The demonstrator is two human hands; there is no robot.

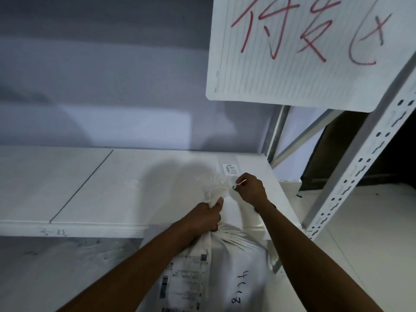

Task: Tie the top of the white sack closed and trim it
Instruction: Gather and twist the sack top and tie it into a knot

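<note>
A white sack (227, 266) with a printed shipping label and black handwriting stands in front of me, low in the view. Its top is bunched into a neck, and the loose end (216, 188) fans out above it. My left hand (206, 218) grips the gathered neck tightly. My right hand (249, 190) is just right of the loose end and pinches a thin white tie (239, 183) between its fingertips. No cutting tool shows.
A white shelf board (90, 185) runs behind the sack, with a small printed sticker (230, 169) on it. A perforated metal rack upright (358, 174) rises at the right. A lined paper sign (304, 48) with red characters hangs above.
</note>
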